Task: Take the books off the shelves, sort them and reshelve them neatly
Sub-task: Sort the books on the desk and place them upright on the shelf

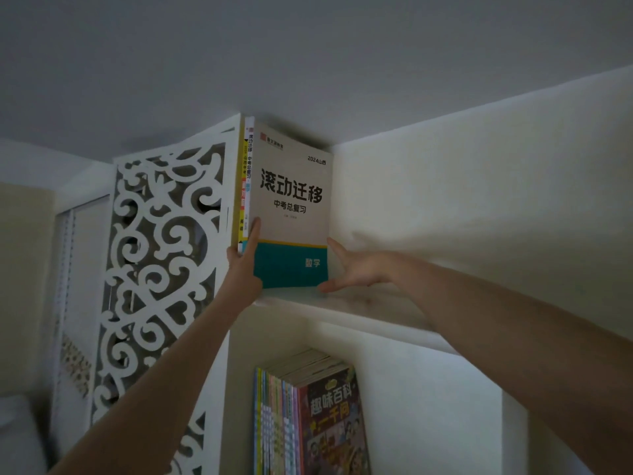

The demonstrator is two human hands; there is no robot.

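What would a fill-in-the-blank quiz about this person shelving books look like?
1. The grey-and-teal book stands upright on a shelf, ____ the row of colourful books.
2. The left hand grips its spine side with the ____ laid on the cover.
3. The right hand touches its lower ____ corner with straight fingers.
4. The carved side panel beside it is ____ in colour.
Missing words: above; thumb; right; white.

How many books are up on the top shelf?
2: the grey-and-teal book with its cover showing, and a yellow-spined book squeezed on its left against the carved panel. Another could hide between them.
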